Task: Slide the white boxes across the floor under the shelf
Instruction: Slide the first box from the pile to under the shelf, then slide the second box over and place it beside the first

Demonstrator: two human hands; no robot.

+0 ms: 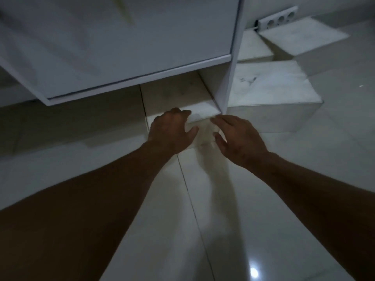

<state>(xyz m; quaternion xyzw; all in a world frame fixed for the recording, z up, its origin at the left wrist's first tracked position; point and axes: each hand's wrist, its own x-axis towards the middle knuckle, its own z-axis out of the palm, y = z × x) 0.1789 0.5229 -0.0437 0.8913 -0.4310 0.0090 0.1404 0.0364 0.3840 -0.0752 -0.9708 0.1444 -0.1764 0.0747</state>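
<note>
Hands pressed on near face of white box (199,115), already partly under shelf (140,76): left hand (172,131) and right hand (239,138), fingers spread flat, gripping nothing. Three more boxes (272,86) waited on floor (233,199) outside, right of shelf.

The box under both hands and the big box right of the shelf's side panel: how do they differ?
The box under the hands sits partly beneath the shelf; the big box lies fully outside it. The left hand and right hand touch the first; the big box is untouched and looks larger. Both are white, on the floor.
</note>
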